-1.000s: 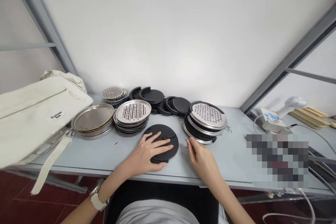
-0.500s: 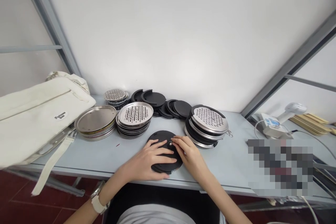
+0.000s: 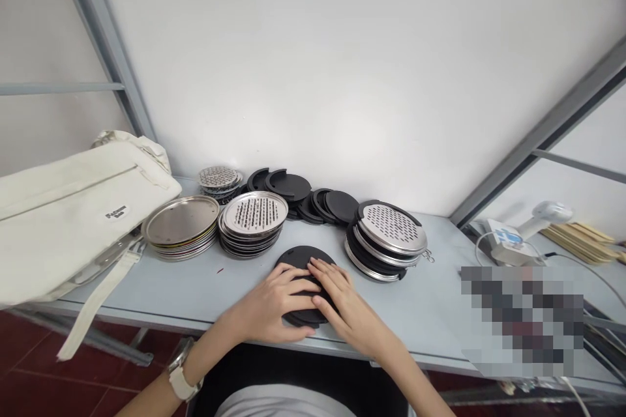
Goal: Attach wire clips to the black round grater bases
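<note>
A round black plastic disc (image 3: pixel 304 253) lies flat near the table's front edge, largely covered by my hands. My left hand (image 3: pixel 280 303) rests on its left side with the fingers spread over the top. From the right, my right hand (image 3: pixel 348 303) lies across the disc, fingers stretched out and their tips meeting the left fingers. Beyond it to the right stands a stack of perforated metal plates in black holders (image 3: pixel 391 228). Behind to the left is a stack of slotted metal grater plates (image 3: pixel 258 214). The middle of the disc is hidden.
Smooth round metal plates (image 3: pixel 182 220) are stacked left, beside a cream bag (image 3: pixel 88 221) with a hanging strap. Small perforated discs (image 3: pixel 218 177) and several black discs (image 3: pixel 342 206) lie by the wall. A white handheld scanner (image 3: pixel 545 215) and a blurred-out patch are at right.
My right hand has shifted left from the disc's right edge, where its fingertips were at a small shiny metal piece, and now lies flat over the disc. That piece is now hidden.
</note>
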Tool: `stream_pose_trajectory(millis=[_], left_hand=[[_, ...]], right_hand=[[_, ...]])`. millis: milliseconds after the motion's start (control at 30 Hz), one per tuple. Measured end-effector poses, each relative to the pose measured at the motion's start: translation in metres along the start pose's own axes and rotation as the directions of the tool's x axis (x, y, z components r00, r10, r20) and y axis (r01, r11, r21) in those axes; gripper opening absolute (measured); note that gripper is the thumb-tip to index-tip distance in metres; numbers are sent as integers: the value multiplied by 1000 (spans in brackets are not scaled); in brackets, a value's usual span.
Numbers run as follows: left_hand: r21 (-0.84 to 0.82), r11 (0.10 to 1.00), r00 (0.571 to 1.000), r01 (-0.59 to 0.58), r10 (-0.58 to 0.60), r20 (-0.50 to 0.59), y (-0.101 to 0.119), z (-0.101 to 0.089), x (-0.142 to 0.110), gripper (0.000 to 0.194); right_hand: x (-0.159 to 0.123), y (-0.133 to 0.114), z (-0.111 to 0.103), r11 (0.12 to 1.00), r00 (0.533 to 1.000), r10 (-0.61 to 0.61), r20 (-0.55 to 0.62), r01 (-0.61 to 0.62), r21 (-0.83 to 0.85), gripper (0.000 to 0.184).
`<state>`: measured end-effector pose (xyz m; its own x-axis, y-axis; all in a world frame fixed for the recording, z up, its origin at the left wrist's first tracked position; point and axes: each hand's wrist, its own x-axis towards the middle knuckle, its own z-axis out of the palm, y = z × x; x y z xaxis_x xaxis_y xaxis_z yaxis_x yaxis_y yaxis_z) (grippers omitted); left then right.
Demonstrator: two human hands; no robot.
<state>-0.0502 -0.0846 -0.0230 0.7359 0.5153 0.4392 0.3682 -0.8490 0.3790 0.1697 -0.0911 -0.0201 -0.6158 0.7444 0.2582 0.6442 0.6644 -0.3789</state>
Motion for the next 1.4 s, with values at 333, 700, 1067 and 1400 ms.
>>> stream_pose_trajectory(millis=[333,700,1067,1400], left_hand=[[-35,959,912,283,-280,-300,-5,3,-3,25],[-112,867,794,486,-491,-358,-11,9,-1,27],[-275,855,806,440,-511,-299,-8,5,-1,26],[-310,820,746,482,-569,-345,-12,7,-3,28]], right_hand=[[-10,-10,6,989,989,-71,126,86,-123,92],[-9,-16,4,974,993,-69,100,88,-208,86],[-37,-29,24,940,997,-36,64,56,-337,87],[-50,-23,-18,986,998,-56,-14,53,-160,64]])
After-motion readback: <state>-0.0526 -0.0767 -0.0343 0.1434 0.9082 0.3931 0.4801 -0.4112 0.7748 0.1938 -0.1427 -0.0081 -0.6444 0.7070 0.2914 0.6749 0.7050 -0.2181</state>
